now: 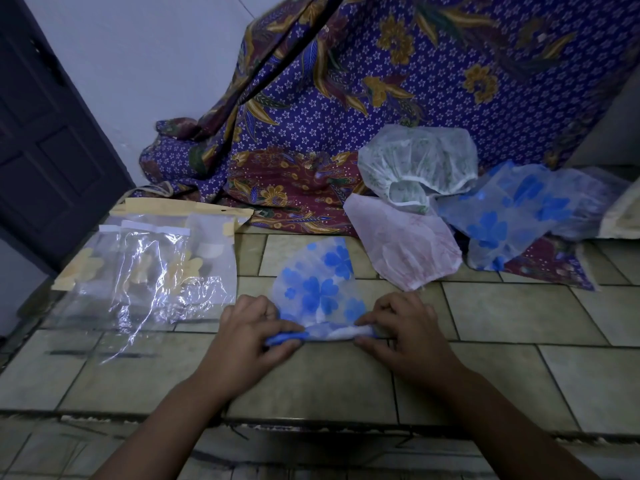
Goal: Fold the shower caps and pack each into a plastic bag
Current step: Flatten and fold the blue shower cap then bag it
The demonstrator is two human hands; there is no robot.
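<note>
One large batik cloth (398,109), purple with gold and maroon flowers, drapes down the wall and spreads onto the far half of the tiled tabletop (502,323), filling the view from 11 to 2 o'clock. At 9 o'clock lies a loose heap of clear plastic bags (152,271); some carry white or yellow strips along their tops, and yellow flower shapes show through them, though what is inside is too blurred to tell. At 2 o'clock, on the cloth's edge, sits a crumpled blue-flowered cap (519,213). Just beside it toward 1 o'clock a white cap with a faint green print (419,161) bulges upward, its elastic rim turned toward the camera. Touching that one from below, a pale pink cap (405,240) lies flat, half on the cloth and half on the tiles. At the centre is the shower cap being folded (318,289), white with blue flowers, flattened to a fan shape on the tiles, its near edge rolled into a narrow band. The left hand (252,330) has its grip clamped on the left end of that band, thumb and fingers pinched together. The right hand (405,327) pinches the right end the same way, knuckles raised.
</note>
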